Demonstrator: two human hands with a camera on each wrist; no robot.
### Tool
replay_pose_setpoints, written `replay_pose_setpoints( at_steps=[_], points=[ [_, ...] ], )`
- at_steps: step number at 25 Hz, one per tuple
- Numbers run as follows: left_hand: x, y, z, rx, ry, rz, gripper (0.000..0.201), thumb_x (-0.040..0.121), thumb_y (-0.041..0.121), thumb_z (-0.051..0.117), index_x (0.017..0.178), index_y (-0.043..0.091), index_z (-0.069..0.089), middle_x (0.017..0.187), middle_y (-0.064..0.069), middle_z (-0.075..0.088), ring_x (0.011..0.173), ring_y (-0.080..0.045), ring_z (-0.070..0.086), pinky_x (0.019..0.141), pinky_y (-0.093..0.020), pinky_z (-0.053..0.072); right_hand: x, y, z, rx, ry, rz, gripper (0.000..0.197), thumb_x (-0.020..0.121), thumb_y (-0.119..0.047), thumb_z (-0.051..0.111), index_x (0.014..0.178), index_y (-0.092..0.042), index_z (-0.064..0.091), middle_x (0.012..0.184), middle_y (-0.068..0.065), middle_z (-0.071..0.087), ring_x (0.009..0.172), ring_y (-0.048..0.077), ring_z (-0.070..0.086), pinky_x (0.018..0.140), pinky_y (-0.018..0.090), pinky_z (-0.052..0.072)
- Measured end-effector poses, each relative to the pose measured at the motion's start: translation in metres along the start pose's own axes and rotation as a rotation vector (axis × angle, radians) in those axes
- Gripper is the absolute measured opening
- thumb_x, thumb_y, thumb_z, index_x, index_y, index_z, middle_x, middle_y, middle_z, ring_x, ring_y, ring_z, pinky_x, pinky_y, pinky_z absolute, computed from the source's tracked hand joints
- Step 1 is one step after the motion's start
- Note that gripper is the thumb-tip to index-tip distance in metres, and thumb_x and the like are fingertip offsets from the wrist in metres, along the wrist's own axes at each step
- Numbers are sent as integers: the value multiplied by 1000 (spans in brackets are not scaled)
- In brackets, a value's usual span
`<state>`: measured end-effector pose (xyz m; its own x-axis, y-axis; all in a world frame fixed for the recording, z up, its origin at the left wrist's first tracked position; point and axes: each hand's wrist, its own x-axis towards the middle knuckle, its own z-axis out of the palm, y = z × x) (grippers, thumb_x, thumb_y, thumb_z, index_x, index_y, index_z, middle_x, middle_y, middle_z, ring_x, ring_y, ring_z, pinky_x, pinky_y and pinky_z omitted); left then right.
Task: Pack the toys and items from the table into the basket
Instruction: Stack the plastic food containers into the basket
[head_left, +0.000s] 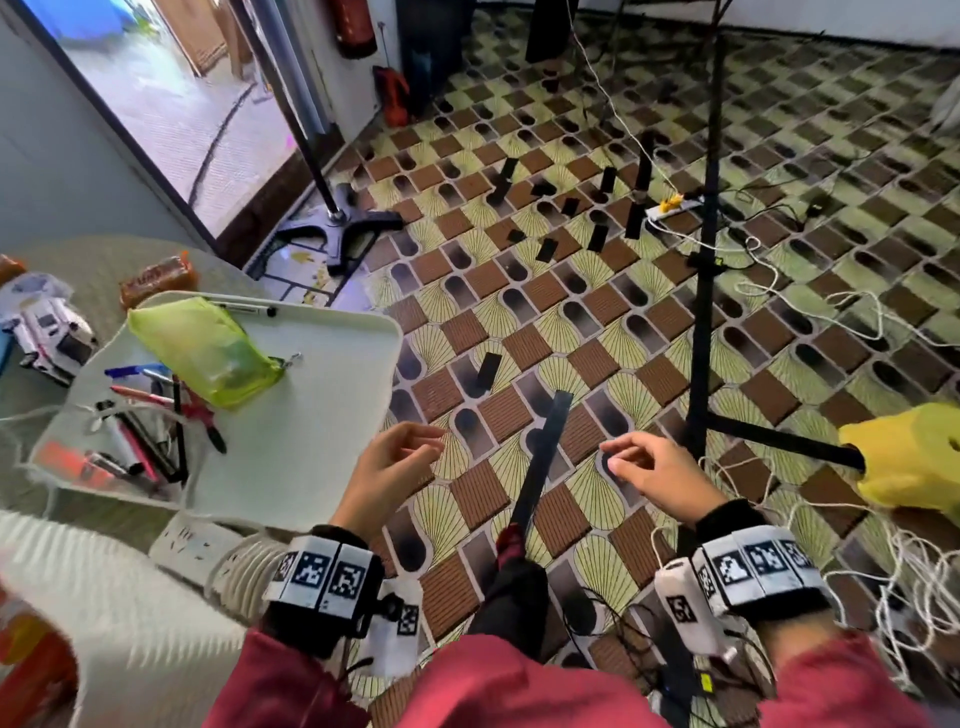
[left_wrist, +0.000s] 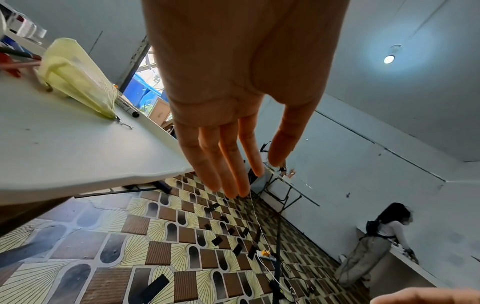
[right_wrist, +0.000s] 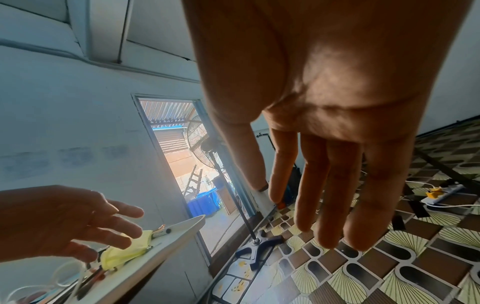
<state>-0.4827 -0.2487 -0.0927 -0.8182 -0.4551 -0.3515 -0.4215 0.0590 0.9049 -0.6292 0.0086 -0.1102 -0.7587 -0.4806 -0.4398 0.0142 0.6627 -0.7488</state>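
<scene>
Both my hands hover empty over the patterned floor, right of the white table (head_left: 311, 441). My left hand (head_left: 415, 447) is just off the table's right edge, fingers relaxed and straight (left_wrist: 257, 176). My right hand (head_left: 623, 457) is further right, also open (right_wrist: 298, 216). On the table lie a lime-green pouch (head_left: 208, 353) (left_wrist: 78, 78) (right_wrist: 122, 253), a heap of pens and markers (head_left: 140, 415), red-handled pliers (head_left: 202, 415) and a black marker (head_left: 244, 310) at the far edge. A white toy truck (head_left: 49, 332) sits at far left. I cannot tell where the basket is.
A white ribbed shape (head_left: 104, 597) blurs the lower left. A black tripod pole (head_left: 706, 260) stands right of my hands, with a yellow foam piece (head_left: 909, 457) on one leg. White cables (head_left: 831, 312), a power strip (head_left: 675, 208) and a fan base (head_left: 348, 234) lie on the floor. A person (left_wrist: 376, 242) kneels by the far wall.
</scene>
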Motion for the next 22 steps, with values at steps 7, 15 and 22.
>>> replay_pose_setpoints(
  at_steps=[7,15,22],
  points=[
    [110,25,-22,43,100,1,16,92,6,57,105,11,65,100,-5,69,93,-20,63,70,-16,48,125,-41,-32,-47,-45,22,16,92,-14,56,106,-21,60,96,-2,62,94,15,59,83,25,46],
    [185,25,-46,-10,247,-53,18,91,6,58,102,17,66,95,0,71,90,-12,66,71,-17,49,245,-91,-40,-152,-172,-28,15,91,-14,58,105,-19,62,92,-5,61,89,12,57,70,16,42],
    [257,25,-70,-168,475,-194,18,92,4,56,105,11,67,100,-4,72,95,-15,67,75,-20,49,387,-161,-50,-265,-346,-114,20,93,-12,55,112,-11,60,92,2,62,80,11,57,65,14,42]
  ],
)
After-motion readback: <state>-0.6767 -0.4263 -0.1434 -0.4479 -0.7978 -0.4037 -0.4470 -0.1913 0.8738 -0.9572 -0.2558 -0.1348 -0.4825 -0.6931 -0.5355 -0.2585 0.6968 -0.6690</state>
